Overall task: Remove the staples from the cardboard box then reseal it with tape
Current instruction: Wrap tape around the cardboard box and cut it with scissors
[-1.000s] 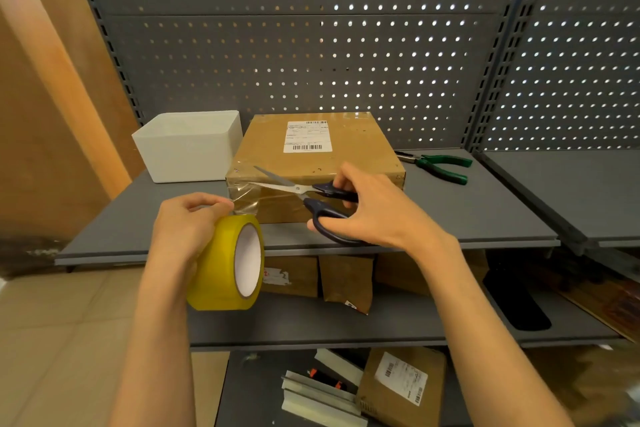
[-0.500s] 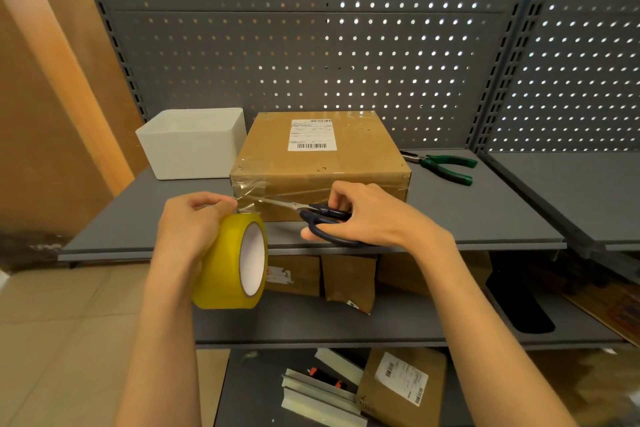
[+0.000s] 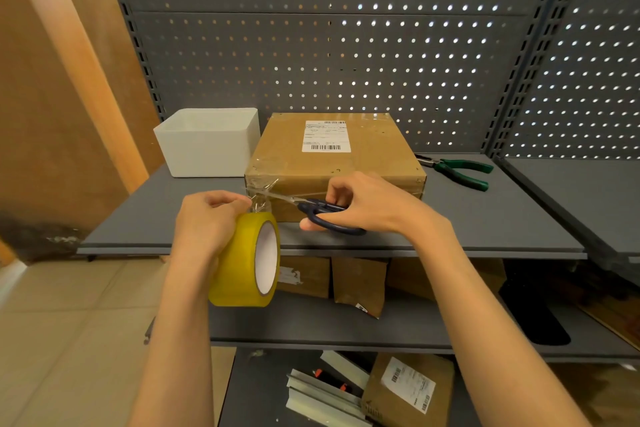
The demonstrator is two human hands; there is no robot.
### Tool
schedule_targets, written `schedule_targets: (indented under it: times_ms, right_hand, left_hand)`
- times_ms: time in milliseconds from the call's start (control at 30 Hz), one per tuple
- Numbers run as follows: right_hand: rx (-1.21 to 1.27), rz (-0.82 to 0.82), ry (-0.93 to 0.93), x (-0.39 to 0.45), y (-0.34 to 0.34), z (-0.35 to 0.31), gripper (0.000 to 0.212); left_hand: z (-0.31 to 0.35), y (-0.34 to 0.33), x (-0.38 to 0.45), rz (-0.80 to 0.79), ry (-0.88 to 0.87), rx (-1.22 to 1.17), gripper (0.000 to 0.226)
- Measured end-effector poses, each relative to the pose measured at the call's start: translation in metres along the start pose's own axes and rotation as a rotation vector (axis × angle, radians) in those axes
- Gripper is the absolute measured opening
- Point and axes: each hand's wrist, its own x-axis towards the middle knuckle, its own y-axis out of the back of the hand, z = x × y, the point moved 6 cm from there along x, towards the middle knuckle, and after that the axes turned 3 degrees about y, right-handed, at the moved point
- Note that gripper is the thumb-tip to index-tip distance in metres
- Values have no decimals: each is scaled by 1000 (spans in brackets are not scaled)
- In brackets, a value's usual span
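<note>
The left hand [image 3: 207, 222] grips the yellow tape roll [image 3: 247, 262] just off the shelf [image 3: 145, 218] edge, fingers curled over its rim, and should hold the clear strip taut while the scissors [image 3: 311, 210] bite close to the near-left corner of the cardboard box [image 3: 332, 163], which sits mid-shelf. The right hand [image 3: 367, 204] has fingers through the scissor handles. Whether the blades are closed and the strip is cut through is hard to make out, and no staples are clearly visible.

Single head view, looking forward and down, close over shelf [image 3: 450, 218], facing pegboard [image 3: 346, 45].
</note>
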Motion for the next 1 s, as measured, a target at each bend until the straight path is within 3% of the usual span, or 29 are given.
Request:
schedule_targets:
  times_ms: [433, 1000]
  right_hand:
    - [85, -24, 16, 6, -3, -1, 44]
    - [167, 0, 39, -7, -10, -1, 38]
  left_hand:
    - [-5, 1, 4, 30, 9, 57, 8]
    - [-8, 4, -4, 77, 25, 101, 16]
